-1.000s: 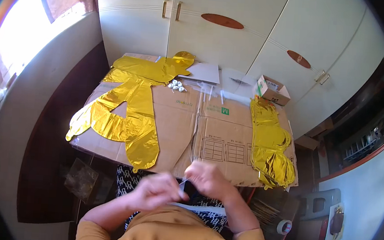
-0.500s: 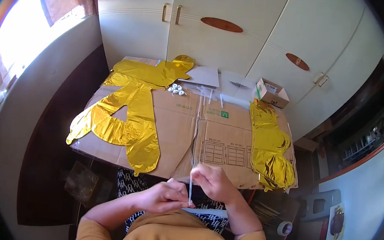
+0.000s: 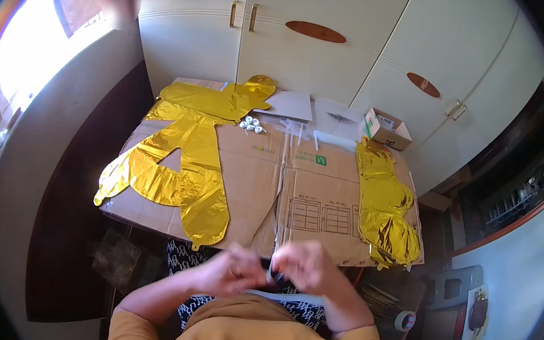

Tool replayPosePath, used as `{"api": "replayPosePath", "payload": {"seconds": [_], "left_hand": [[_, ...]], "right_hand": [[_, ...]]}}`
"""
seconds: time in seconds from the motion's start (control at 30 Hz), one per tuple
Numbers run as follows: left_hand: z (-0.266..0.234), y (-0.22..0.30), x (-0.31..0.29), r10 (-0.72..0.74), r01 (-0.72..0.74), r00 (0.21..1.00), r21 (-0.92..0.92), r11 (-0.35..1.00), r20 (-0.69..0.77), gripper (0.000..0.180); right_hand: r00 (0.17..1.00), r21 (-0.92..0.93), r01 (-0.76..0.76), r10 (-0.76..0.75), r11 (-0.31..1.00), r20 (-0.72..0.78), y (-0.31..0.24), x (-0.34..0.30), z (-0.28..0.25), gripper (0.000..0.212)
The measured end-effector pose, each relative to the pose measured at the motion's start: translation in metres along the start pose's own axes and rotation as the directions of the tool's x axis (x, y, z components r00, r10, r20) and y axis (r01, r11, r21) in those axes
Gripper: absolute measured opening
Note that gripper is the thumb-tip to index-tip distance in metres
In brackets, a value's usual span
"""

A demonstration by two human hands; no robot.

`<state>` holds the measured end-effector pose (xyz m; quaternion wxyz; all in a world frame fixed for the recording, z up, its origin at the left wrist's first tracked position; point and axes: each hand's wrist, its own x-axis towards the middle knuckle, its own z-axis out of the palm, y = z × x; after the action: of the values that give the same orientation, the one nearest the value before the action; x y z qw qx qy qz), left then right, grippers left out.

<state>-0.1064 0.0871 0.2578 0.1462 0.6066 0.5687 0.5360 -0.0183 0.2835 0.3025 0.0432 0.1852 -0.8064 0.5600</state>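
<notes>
In front of my lap, just off the cardboard's near edge, my two hands are close together and smeared by motion. My right hand [image 3: 303,264] has its fingers bent in a pinch around a thin white straw [image 3: 269,275]. Curled toward the same straw from the other side is my left hand [image 3: 233,272], its fingertips at the straw's lower part. Only a short piece of the straw shows between the hands. A pale strip [image 3: 294,297] lies across my lap below them.
Flattened cardboard [image 3: 251,187] covers the table. Gold foil balloons lie flat, one large [image 3: 191,106] at left, another [image 3: 381,198] at right. Behind are silvery-white small rolls [image 3: 250,125], white straws [image 3: 316,140], a white sheet [image 3: 288,105] and a small open box [image 3: 387,129]. A tape roll [image 3: 404,320] sits at lower right.
The straw stood upright between my hands and now shows only as a short piece. My left hand has risen, my right hand has dropped slightly, and both have become blurred.
</notes>
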Motion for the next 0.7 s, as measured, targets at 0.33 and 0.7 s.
{"api": "replayPosePath", "payload": {"seconds": [0.33,0.7], "left_hand": [[-0.001,0.021,0.006,-0.126,0.118,0.992,-0.33,0.936,-0.002,0.012],[-0.021,0.01,0.003,-0.366,0.252,0.802,-0.287,0.924,-0.472,0.009]], "right_hand": [[0.994,-0.147,-0.067,0.08,0.987,0.081,0.018,0.011,0.004,0.012],[0.987,-0.192,-0.028,0.058,0.981,0.15,0.042,0.001,0.021,0.012]]}}
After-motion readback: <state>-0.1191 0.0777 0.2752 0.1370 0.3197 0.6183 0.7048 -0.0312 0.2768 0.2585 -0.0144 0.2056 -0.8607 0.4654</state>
